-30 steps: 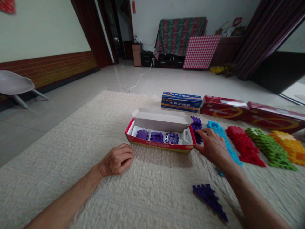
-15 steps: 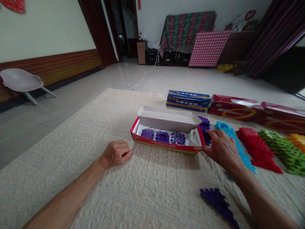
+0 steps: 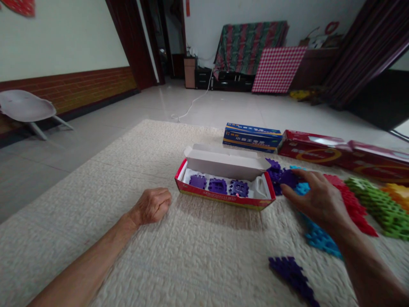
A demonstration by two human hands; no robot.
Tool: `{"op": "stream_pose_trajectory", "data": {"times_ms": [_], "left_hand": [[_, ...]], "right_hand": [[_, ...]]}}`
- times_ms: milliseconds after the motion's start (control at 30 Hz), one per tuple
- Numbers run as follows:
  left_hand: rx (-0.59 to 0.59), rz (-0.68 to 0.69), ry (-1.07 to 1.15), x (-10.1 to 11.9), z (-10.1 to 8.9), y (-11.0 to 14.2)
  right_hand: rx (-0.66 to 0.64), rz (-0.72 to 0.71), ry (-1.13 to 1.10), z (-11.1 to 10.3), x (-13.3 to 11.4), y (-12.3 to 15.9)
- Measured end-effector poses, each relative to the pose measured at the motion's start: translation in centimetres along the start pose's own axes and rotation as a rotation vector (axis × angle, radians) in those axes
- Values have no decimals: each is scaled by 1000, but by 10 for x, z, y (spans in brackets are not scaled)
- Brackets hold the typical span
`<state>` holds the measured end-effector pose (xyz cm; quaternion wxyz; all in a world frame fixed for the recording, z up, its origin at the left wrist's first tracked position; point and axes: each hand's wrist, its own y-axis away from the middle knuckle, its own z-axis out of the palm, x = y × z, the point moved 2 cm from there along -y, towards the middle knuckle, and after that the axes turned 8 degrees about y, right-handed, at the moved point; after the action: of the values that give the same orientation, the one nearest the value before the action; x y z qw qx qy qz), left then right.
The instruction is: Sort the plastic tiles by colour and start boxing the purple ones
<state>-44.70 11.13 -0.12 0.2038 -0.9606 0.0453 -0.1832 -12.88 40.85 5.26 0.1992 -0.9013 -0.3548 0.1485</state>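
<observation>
My right hand (image 3: 318, 198) grips a purple plastic interlocking tile (image 3: 289, 178) between thumb and fingers, just right of an open red box (image 3: 223, 199). Other purple tiles (image 3: 273, 169) lie behind the held one, against the box's right end. Inside the box, on white lining, sit three purple square tiles (image 3: 217, 186) in a row; its white lid (image 3: 223, 157) is folded back. My left hand (image 3: 155, 205) rests closed on the quilted cover, left of the box, with its fingers curled and nothing visible in it. A purple triangular piece (image 3: 294, 277) lies nearer to me.
Blue tiles (image 3: 321, 236), red tiles (image 3: 356, 207), green tiles (image 3: 378, 204) and yellow tiles (image 3: 398, 194) lie in rows to the right. Behind them stand a blue box (image 3: 251, 140) and two dark red boxes (image 3: 315, 147). A pale chair (image 3: 27, 106) is at far left.
My right hand has moved right, away from the box's end, and a purple tile now shows in its fingers. My left hand has shifted slightly left.
</observation>
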Motion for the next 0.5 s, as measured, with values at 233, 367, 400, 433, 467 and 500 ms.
{"op": "stream_pose_trajectory", "data": {"times_ms": [233, 367, 400, 433, 467, 500], "left_hand": [[26, -5, 38, -2, 1, 0], [25, -5, 39, -4, 2, 2], [25, -8, 38, -5, 3, 2], [28, -13, 38, -5, 3, 2], [30, -16, 39, -6, 3, 2], [32, -21, 42, -6, 3, 2]], "right_hand": [[-28, -323, -249, -33, -81, -29], [-209, -506, -277, -17, -124, -41], [-252, -525, -262, -12, -129, -42], [-284, -533, -246, -9, -132, -43], [-303, -536, -232, -6, -132, -44], [-311, -535, -221, -4, -131, -44]]}}
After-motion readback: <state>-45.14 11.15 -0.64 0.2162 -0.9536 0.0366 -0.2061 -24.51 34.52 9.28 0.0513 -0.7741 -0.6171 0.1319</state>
